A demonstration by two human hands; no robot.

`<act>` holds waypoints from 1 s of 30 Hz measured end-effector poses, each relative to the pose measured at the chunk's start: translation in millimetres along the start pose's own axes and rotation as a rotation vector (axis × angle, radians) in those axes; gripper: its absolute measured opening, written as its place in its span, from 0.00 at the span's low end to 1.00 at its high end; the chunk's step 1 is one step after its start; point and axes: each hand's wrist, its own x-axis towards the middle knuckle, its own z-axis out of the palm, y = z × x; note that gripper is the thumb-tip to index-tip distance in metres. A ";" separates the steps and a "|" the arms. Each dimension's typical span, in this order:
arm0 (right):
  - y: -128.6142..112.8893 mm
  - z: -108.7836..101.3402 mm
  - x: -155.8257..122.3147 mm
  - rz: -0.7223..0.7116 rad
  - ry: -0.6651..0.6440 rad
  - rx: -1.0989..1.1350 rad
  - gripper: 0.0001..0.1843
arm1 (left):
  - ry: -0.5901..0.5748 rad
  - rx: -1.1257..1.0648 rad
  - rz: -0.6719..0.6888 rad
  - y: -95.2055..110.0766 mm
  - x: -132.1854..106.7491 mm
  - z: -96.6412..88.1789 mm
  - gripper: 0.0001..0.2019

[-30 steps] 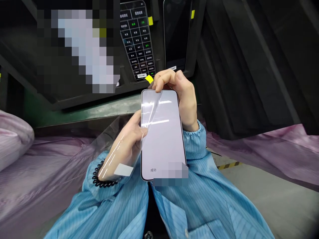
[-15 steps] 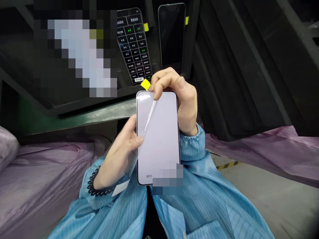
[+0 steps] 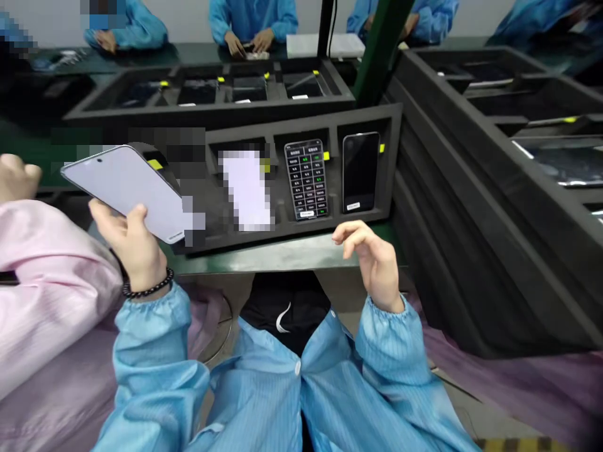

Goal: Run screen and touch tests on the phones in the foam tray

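My left hand (image 3: 139, 248), with a dark beaded band at the wrist, is closed on a smartphone (image 3: 125, 185) whose screen is lit plain white. The phone tilts over the left end of a black compartment tray (image 3: 217, 242); whether it touches the tray I cannot tell. My right hand (image 3: 374, 263) hovers in front of the tray with fingers loosely bent and apart, nothing visible in them. Nearest to it, a dark-screened phone (image 3: 360, 169) lies in the rightmost compartment. Beside that lies a phone showing a menu grid (image 3: 306, 182). Farther left is a blurred-out, pale-lit phone (image 3: 247, 188).
Behind stands another tray (image 3: 211, 110) with several phones and yellow tabs. Tall stacked black trays (image 3: 452, 207) rise on the right. A green post (image 3: 384, 50) stands at the back. Co-workers in blue sit across; a pink sleeve (image 3: 51, 257) is close at left.
The phone has gone from in front of my chest to the left end of the tray in my left hand. My right hand has let go of it and its clear film. My view has lifted.
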 end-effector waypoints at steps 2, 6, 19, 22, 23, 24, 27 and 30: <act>3.5 5.1 2.4 0.012 -0.066 0.016 0.23 | -0.041 0.067 -0.033 -14.8 16.8 -3.6 0.19; 7.2 24.2 14.9 0.005 -0.201 0.017 0.22 | -0.171 0.064 -0.046 -44.6 32.1 -1.2 0.21; 31.1 74.4 52.1 -0.017 -0.464 -0.179 0.22 | -0.084 -0.211 0.170 -86.8 55.1 31.0 0.31; 36.5 74.3 54.5 -0.059 -0.456 -0.243 0.21 | -0.046 0.101 0.238 -86.4 44.9 30.7 0.30; 39.4 74.3 54.5 -0.076 -0.444 -0.272 0.21 | 0.002 0.224 0.264 -87.7 39.8 29.4 0.29; 43.0 74.7 54.0 -0.095 -0.423 -0.308 0.20 | 0.055 0.318 0.277 -90.2 34.5 27.5 0.29; 56.3 79.3 49.4 -0.192 -0.284 -0.471 0.15 | 0.139 0.316 0.158 -105.4 19.4 19.7 0.35; 68.3 88.6 43.0 -0.364 -0.234 -0.683 0.15 | 0.006 0.041 -0.097 -125.7 9.1 8.0 0.38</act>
